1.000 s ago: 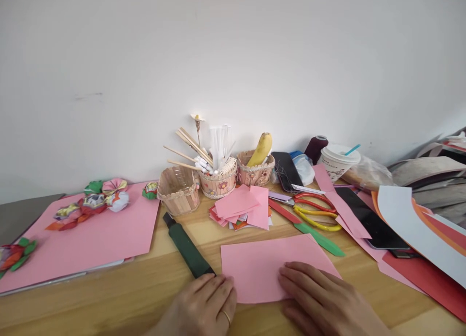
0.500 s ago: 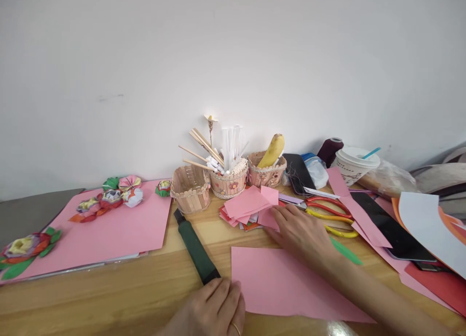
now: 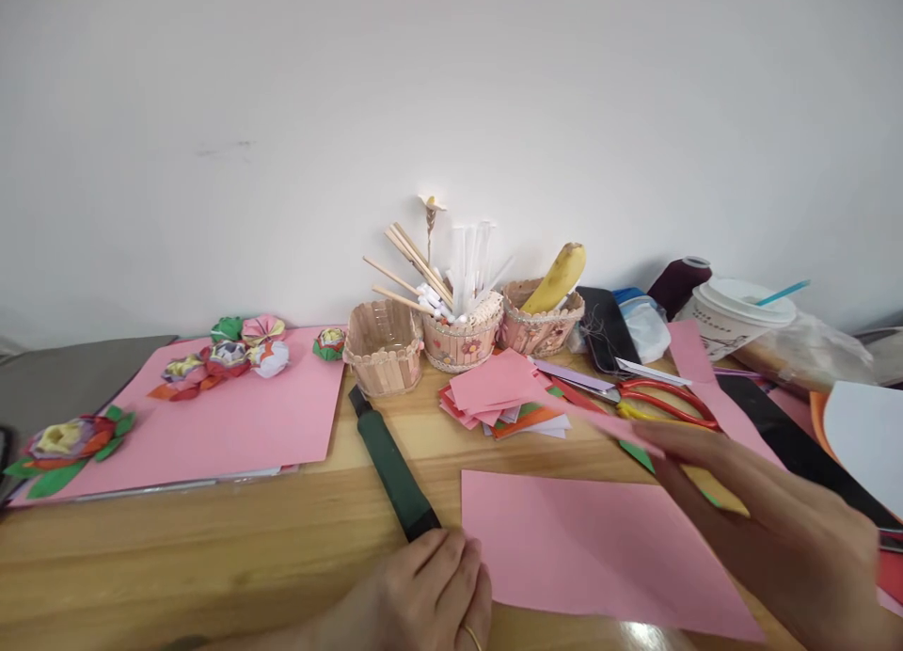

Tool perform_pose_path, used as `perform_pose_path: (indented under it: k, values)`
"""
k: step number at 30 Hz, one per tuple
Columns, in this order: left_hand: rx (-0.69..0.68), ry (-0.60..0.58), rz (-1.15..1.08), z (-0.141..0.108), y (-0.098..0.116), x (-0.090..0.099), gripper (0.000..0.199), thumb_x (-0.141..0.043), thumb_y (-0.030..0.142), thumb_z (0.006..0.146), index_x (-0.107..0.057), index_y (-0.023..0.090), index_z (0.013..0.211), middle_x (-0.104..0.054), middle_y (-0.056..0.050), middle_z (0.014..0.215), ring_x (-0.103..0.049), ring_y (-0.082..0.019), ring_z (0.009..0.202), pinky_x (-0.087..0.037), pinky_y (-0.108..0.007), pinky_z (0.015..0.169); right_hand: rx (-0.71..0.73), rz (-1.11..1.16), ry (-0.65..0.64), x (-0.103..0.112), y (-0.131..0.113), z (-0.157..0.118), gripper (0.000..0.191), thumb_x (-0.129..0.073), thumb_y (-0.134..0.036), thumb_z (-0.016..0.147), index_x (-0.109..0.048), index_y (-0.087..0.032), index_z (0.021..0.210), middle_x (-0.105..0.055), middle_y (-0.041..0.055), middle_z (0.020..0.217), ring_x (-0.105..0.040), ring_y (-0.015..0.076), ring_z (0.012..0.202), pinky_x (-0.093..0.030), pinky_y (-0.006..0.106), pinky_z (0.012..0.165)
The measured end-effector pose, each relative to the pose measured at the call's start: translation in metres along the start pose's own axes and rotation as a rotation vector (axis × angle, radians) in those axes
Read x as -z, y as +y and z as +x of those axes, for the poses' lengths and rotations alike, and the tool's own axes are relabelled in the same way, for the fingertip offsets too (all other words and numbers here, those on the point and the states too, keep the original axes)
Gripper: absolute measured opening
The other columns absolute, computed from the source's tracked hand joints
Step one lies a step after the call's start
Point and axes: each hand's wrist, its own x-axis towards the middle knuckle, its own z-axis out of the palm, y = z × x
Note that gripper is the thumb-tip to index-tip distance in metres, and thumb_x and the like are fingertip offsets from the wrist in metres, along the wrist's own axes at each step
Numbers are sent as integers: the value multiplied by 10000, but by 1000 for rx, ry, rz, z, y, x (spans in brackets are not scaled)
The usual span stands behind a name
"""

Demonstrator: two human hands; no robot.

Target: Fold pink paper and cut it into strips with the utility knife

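Left hand (image 3: 437, 590): fingers together, resting at the left edge of the large pink sheet (image 3: 585, 543).
Right hand (image 3: 783, 524): fingers pinched on a small pink slip (image 3: 612, 422), raised above the worktop (image 3: 232, 566).
Sheet: flat on the worktop, between the hands.

A pale wall (image 3: 451, 87) fills the frame's upper half, faintly scuffed at left. Below, light glints on a wood-grained tabletop (image 3: 212, 576).

Along the far edge of the table (image 3: 212, 562), by the wall (image 3: 451, 87), a banana (image 3: 557, 279) leans in a wooden basket (image 3: 540, 334); farther right sit probably a thread spool (image 3: 678, 287) and a lidded cup (image 3: 734, 320) with a blue straw (image 3: 783, 293).
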Motion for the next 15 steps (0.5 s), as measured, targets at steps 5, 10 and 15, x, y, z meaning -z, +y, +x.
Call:
perform_pose_path:
  k: [5,10,15]
  values:
    - [-78,-59,-26,1,-1,8,349,-343,30,931,-642,135,784,-715,-7,743,-673,-121,724,-519,-222,689,308,404,-356,-1,1,-28,275,-422,-167,934,-615,-238,1116,-687,29,1130,-649,154,1024,-552,234,810]
    - [-140,-127,20,-2,1,11,263,-407,39,924,-635,139,841,-726,12,799,-673,-103,767,-528,-206,714,329,297,-318,-4,-9,-33,519,-381,-113,907,-423,-212,1415,-536,60,1351,-475,208,1254,-476,364,974]
    - [-122,-130,41,-6,6,8,237,-436,27,910,-634,138,841,-717,22,771,-680,-103,763,-534,-197,712,473,130,-414,-2,-49,-26,495,-466,-239,896,-466,-91,1368,-473,111,1395,-458,240,1270,-483,364,954]
